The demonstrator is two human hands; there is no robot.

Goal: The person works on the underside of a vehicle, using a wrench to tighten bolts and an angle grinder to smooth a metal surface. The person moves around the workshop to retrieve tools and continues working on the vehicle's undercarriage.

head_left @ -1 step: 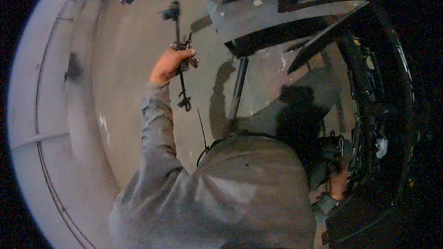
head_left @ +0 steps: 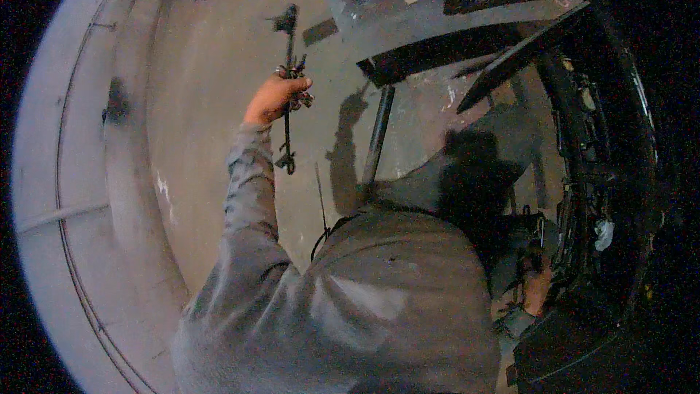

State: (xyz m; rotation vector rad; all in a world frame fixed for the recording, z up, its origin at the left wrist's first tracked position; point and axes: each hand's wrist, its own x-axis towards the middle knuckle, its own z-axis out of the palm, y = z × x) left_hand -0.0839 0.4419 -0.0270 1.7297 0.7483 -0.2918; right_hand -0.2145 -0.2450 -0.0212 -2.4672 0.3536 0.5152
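rod [head_left: 287, 131], dark, extends past both sides of the left hand [head_left: 276, 98], curled around it; right hand [head_left: 537, 288] cannot be read.

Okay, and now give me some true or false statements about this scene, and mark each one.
1. The left hand holds a dark, rod-like piece. True.
2. The left arm is bare. False: a grey sleeve covers it.
3. A small white object shows at the picture's right. True.
4. Both hands are up near the picture's top. False: the right hand is low at the right.
5. A dark shadow falls on the floor. True.
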